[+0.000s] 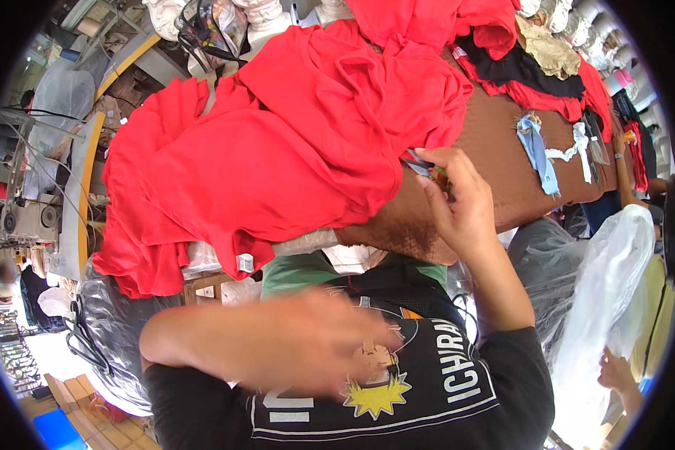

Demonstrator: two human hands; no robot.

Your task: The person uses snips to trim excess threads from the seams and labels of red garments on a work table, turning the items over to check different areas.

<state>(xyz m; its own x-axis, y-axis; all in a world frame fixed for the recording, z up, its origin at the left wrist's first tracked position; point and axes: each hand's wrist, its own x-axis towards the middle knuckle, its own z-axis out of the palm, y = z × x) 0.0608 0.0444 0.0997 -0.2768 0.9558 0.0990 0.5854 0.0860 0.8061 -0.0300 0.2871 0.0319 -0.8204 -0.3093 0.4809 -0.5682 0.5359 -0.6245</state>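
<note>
A large red garment (277, 142) lies rumpled over the table in front of me, with a small white label (245, 262) at its near edge. My right hand (461, 199) is closed around small metal thread snips (418, 164), whose blades point left beside the garment's right edge. Motion smears my left hand (326, 341), which is raised before my chest, off the garment. Its fingers are too blurred to read, and I see nothing held in it.
Brown cloth (502, 161) covers the table's right part, where a light blue fabric strip (536, 154) and white trim (580, 142) lie. More red and black cloth (540, 82) sits behind. Clear plastic (615, 255) and another person's hand (615, 371) are at right. Sewing machinery (34, 217) stands left.
</note>
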